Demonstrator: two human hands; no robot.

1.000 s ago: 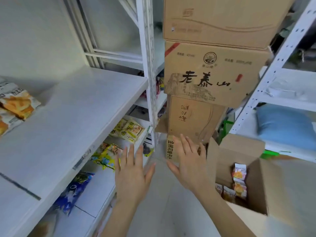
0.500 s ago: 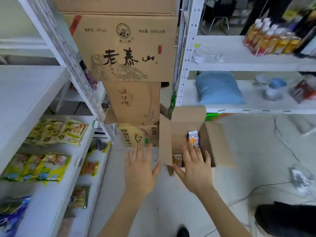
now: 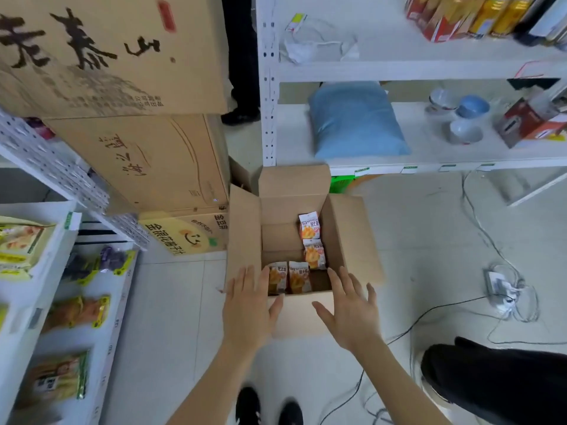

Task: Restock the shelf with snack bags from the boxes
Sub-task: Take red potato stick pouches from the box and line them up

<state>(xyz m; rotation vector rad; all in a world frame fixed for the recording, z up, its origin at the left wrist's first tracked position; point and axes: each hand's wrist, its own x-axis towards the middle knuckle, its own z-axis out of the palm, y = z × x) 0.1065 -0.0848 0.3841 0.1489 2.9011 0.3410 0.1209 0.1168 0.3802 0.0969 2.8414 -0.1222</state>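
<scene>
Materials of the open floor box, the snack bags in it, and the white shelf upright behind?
Open brown box: matte cardboard, creased folded flaps. Orange-and-white snack bags: likely printed plastic film, slightly glossy, crimped top. White perforated shelf upright: probably painted metal, punched holes.

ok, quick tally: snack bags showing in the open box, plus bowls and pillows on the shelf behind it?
Snack bags in the open box: 4
Bowls: 3
Blue pillow: 1
Total: 8
</scene>
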